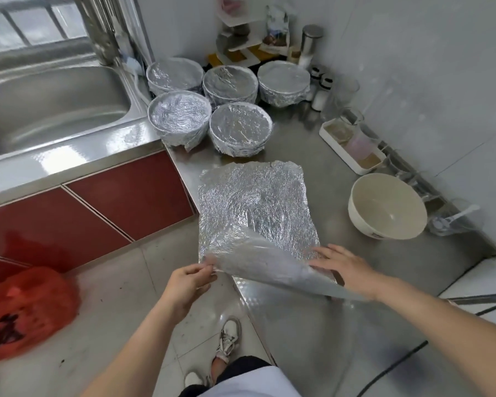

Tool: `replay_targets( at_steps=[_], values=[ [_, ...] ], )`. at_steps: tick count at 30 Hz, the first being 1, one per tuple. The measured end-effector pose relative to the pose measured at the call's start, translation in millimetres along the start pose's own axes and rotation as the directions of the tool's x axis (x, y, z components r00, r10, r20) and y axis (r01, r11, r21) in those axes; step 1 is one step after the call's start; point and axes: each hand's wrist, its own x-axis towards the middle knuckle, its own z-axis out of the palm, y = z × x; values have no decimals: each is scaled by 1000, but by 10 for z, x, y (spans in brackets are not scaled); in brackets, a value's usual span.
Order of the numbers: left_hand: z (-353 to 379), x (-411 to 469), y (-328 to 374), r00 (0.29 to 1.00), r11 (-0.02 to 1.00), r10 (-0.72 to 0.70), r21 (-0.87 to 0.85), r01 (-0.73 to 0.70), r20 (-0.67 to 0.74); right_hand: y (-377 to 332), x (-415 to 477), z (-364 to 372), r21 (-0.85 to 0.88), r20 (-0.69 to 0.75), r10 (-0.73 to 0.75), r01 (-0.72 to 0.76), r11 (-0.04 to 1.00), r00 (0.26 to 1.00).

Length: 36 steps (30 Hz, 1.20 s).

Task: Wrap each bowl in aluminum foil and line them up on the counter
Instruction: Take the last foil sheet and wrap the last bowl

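A crinkled sheet of aluminum foil (252, 202) lies flat on the steel counter (304, 144), its near edge lifted and curling. My left hand (189, 285) pinches the near left corner of the foil off the counter's edge. My right hand (344, 267) rests with straight fingers on the foil's near right part. An unwrapped cream bowl (387, 206) stands upright to the right of the sheet. Several foil-wrapped bowls (238, 127) are grouped at the back of the counter, in two rows.
A steel sink (49, 101) is at the left with red cabinet doors (126, 196) below. A white tray of condiments (352, 147), jars and a spice rack line the right wall and back corner. A red plastic bag (20, 310) lies on the floor.
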Motion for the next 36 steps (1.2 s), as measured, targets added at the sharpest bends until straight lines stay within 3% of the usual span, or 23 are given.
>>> replay_targets(
  at_steps=[3, 6, 10, 13, 17, 24, 31, 34, 36],
  values=[
    [31, 16, -9, 999, 994, -34, -103, 33, -10, 159, -8, 38, 216, -47, 10, 1, 976, 999],
    [45, 31, 2, 998, 975, -69, -210, 69, 5, 212, -20, -15, 444, -106, 158, -95, 891, 982],
    [70, 39, 44, 997, 973, -80, -216, 82, 18, 103, 82, 108, 646, -258, 361, -118, 754, 896],
    [64, 45, 93, 999, 996, -47, -70, 49, 26, 116, 234, 202, 666, -285, 434, -150, 731, 855],
    [87, 140, 167, 999, 998, 34, 47, -32, -32, 83, 365, 140, 584, -246, 424, -216, 783, 871],
    [80, 234, 90, 978, 988, 145, 75, -135, -148, -75, 496, 44, 514, -263, 533, -350, 783, 804],
    [127, 206, 154, 989, 994, 111, 6, -111, -98, -127, 521, 39, 614, -495, 487, -107, 782, 720],
    [160, 265, 202, 989, 995, 81, -41, -86, -121, -131, 554, 9, 695, -472, 490, -32, 718, 733],
    [208, 259, 215, 976, 988, 134, -54, -145, -175, -131, 579, 13, 725, -445, 498, -27, 688, 744]
  ],
)
